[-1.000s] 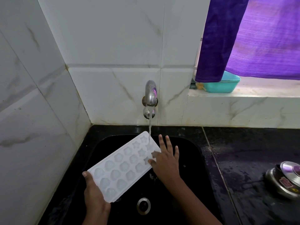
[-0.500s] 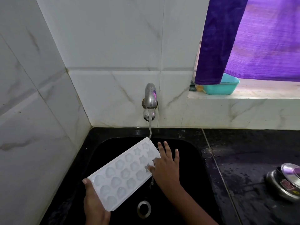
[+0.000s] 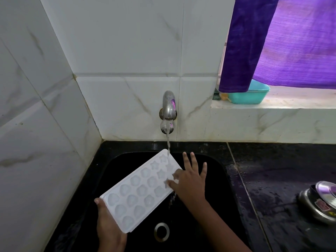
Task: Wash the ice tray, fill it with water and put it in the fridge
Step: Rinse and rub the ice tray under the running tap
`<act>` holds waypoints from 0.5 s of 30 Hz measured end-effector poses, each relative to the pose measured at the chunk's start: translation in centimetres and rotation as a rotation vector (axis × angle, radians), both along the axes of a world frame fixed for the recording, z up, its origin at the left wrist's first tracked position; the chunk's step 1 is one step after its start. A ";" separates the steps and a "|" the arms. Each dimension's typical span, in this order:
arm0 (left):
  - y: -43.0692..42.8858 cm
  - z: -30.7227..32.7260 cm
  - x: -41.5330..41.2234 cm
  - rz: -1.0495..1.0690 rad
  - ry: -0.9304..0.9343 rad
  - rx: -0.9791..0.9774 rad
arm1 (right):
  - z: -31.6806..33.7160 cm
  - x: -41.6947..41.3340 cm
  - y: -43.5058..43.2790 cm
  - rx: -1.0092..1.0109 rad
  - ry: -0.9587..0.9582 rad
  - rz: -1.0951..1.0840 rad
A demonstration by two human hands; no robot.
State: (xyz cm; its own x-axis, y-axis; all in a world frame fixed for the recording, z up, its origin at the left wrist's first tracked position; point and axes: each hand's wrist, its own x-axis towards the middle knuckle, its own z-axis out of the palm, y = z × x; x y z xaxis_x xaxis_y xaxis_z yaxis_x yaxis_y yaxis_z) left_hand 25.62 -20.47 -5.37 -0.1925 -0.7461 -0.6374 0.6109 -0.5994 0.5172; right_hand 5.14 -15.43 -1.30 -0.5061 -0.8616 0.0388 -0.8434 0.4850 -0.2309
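Observation:
A white ice tray with star- and flower-shaped cups is held tilted over the black sink. My left hand grips its near corner from below, thumb on the rim. My right hand lies on the tray's far right side, thumb pressed into the cups and fingers spread straight past the edge. A thin stream of water from the metal tap lands on the tray's far corner, and water runs off the right edge into the sink.
The sink's steel drain lies below the tray. A wet black counter stretches right, with a lidded steel pot at its edge. A teal tub sits on the window sill behind a purple curtain. Tiled walls close the left and back.
My right thumb has rubbed a little along the tray's right-hand cups. The tray stays under the running tap, and my left hand has kept its grip.

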 end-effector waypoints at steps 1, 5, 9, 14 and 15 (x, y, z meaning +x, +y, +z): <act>-0.1 0.0 -0.4 -0.002 0.062 -0.015 | -0.1 0.4 -0.1 0.003 0.065 0.006; -0.1 0.8 -1.1 -0.033 0.035 -0.084 | -0.7 0.5 0.2 -0.092 0.098 0.092; -0.4 0.1 -0.6 -0.080 0.004 0.014 | -0.9 -0.7 2.0 -0.427 -0.387 0.085; -0.2 0.5 -1.8 -0.145 0.029 0.110 | -1.2 -3.4 2.7 -0.357 -0.361 0.062; -0.3 0.4 -2.1 -0.174 0.024 0.124 | -1.4 -4.1 2.3 -0.267 -0.201 0.051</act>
